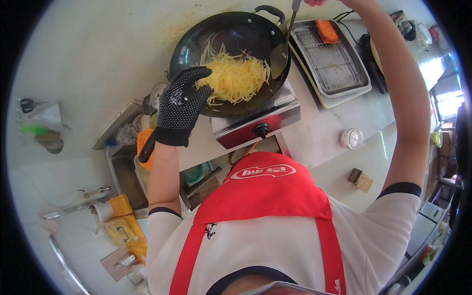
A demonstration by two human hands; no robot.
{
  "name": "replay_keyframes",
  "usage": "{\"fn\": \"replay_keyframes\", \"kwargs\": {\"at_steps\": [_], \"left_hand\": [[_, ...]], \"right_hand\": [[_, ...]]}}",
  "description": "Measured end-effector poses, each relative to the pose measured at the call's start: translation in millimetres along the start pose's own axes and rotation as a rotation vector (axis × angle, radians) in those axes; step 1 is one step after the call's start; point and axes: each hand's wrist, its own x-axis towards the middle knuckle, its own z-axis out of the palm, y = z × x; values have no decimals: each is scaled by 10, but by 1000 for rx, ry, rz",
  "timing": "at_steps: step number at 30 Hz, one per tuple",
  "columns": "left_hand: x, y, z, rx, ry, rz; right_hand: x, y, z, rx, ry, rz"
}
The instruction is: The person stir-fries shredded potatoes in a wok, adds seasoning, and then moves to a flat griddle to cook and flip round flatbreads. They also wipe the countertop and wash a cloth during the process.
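My left hand (180,107), in a black glove with pale dots, grips the handle (147,149) of a dark wok (230,31). The handle's end sticks out below the glove. Pale yellow vegetable shreds (236,77) with a few orange strips lie heaped in the wok. Only part of my right hand (316,2) shows at the top edge, by the upper handle of a metal spatula (279,61). Its blade is against the wok's right inner wall; the grip itself is mostly cut off. Under the wok is a portable gas stove (258,127) with a black knob.
Right of the wok, a metal tray (363,79) with a wire rack carries an orange-red food block (326,31). A lidded jar (351,139) stands near the counter's edge. An orange plastic basket (144,142) and a sink (125,171) are at left. A wooden block (360,180) lies lower right.
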Motion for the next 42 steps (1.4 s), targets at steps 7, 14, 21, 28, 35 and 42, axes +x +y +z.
{"fn": "replay_keyframes", "kwargs": {"at_steps": [7,14,21,28,35,42], "left_hand": [[-322,-262,-53,-118,72,-342],[-219,-435,-3,-25,-60,-215],[701,-630,689,484,-455,-119],[1008,-799,1173,679,-620,-169],[970,-984,1208,650,-503,-121],[1016,-825,1063,601,-442,-160]], "right_hand": [[45,568,479,260,-1,16],[-536,1455,427,574,58,199],[-615,1613,555,687,6,217],[-595,1745,603,813,6,251],[-538,1875,679,896,-13,321],[-577,2089,759,1050,2,399]]}}
